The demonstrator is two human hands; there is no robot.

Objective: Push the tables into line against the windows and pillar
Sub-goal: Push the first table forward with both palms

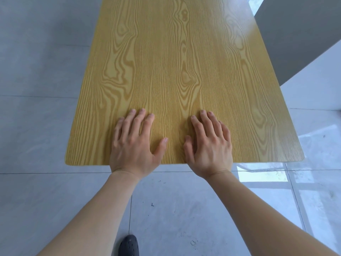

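Table [184, 71]: yellow wood-grain top with rounded corners, running from the near edge at the wrists away to the top of the view; its right far corner reaches a grey pillar [295, 37].
Left hand [134, 145]: flat on the top just inside the near edge, fingers spread and straight, holding nothing.
Right hand [208, 146]: likewise flat, palm down, fingers fanned, beside the left and apart from it.
Handling: judged stiff and fairly heavy; the laminate looks smooth, so flat palms may slip. The near edge looks the surer place to push, hands wide apart to keep it from turning.
Floor [36, 126]: pale grey tiles, glossy, likely to let the legs slide; legs not visible.
Wall [313, 85]: white, low on the right, below the pillar, just beside the table's right edge.
Shoe [128, 245]: dark, below the arms.
Obstruction: pillar and wall close on the right; window not clearly seen.
Other tables: none in view.
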